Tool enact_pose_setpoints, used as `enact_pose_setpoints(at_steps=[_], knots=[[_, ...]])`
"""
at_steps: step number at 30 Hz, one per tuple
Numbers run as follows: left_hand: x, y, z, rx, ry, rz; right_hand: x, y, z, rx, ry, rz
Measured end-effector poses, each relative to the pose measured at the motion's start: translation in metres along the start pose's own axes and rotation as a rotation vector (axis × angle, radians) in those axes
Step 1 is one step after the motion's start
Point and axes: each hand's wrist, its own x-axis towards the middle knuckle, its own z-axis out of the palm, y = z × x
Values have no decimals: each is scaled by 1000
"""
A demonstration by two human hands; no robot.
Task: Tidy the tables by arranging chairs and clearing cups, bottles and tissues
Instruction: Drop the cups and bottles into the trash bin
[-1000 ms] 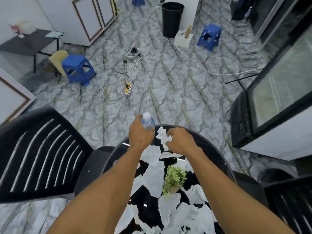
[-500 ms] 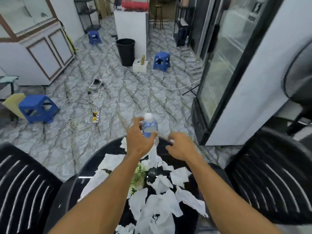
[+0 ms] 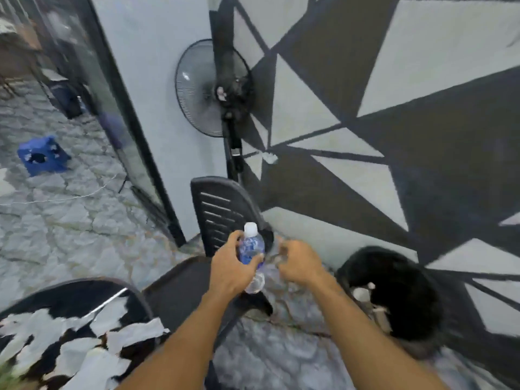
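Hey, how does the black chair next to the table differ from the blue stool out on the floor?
The black chair has a slatted backrest; the blue stool is backless. The chair stands close beside the table; the stool stands apart on open floor. Both stand upright and unoccupied.
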Motion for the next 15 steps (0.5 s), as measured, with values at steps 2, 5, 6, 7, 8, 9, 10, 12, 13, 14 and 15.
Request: enact_pose_setpoints(at_steps=[2,5,6,7,8,9,10,12,13,14,15], knots=[[-5,29,50,-3,-103,62,-19,52,-23,-14,49,91],[-14,65,113,1,-254,122,-47,117,-46,5,86,229],[-16,72,132,9,-302,127,-56,136,-49,25,88,278],[-18,77,151,21,-345,130,-64,155,-49,41,92,323],[-19,80,168,37,-388,124,-71,172,-47,52,90,365],[-20,83,183,46,-430,118,-76,188,-44,60,80,410],[-19,84,199,50,-469,114,-81,202,-42,70,70,453],[-16,87,227,41,-544,94,-86,227,-37,109,58,523],[-13,88,241,37,-573,82,-87,238,-36,124,56,552],[-9,90,255,37,-596,74,-87,249,-35,132,53,580],[-3,91,270,38,-612,64,-84,261,-34,134,49,607]])
